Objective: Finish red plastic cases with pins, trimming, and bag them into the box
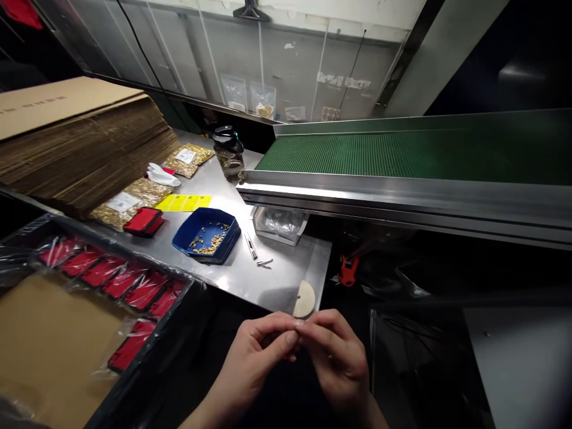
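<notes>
My left hand [263, 348] and my right hand [337, 354] meet at the fingertips in front of the table corner. Both are closed in a pinch, and the fingers hide whatever is between them. Just beyond the fingertips is a flat cream half-round piece [306, 300] with a small dark spot. Whether it rests on the metal table [239, 280] or is held, I cannot tell. Farther back on the tabletop are a blue bin [187, 229] with small brass-coloured parts, a slim cutter-like tool [251, 245] and a small metal piece [265, 262].
A green conveyor belt [348, 155] runs off to the right. Left stands a crate with bagged red pouches [118, 277]. Behind are stacked cardboard [89, 143], bags of brass parts [190, 158], a red pouch [143, 220], yellow labels [185, 203] and a dark bottle [229, 155].
</notes>
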